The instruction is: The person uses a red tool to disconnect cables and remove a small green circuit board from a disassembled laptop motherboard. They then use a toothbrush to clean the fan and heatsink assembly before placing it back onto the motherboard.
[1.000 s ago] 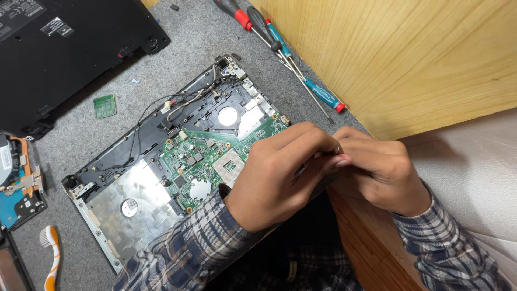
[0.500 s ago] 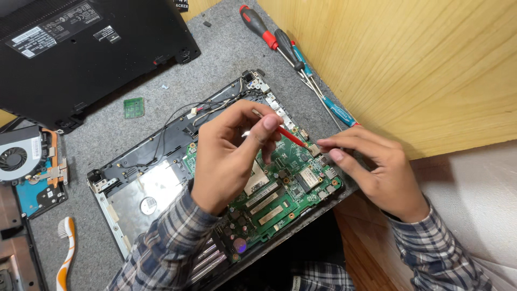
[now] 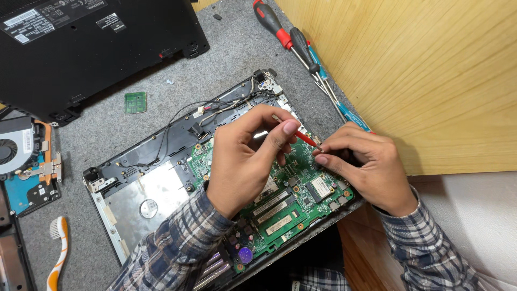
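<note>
An opened laptop base (image 3: 134,161) lies on the grey mat with its green motherboard (image 3: 291,205) exposed. My left hand (image 3: 242,156) rests over the board's middle and pinches a thin red-handled tool (image 3: 304,139) between thumb and fingers. The tool slants toward my right hand (image 3: 361,167), which sits at the board's right edge with its fingertips touching the tool's tip or something small there. What lies under those fingertips is hidden.
A black laptop cover (image 3: 91,43) lies at the top left. Screwdrivers (image 3: 293,40) lie along the wooden panel (image 3: 431,70) at the right. A small green chip board (image 3: 135,102), a cooling fan assembly (image 3: 24,156) and an orange-and-white toothbrush (image 3: 58,248) sit on the mat at the left.
My hands, clasped together over the board a second ago, have come apart. The left now holds the red tool over the board. The view has shifted and closed in slightly.
</note>
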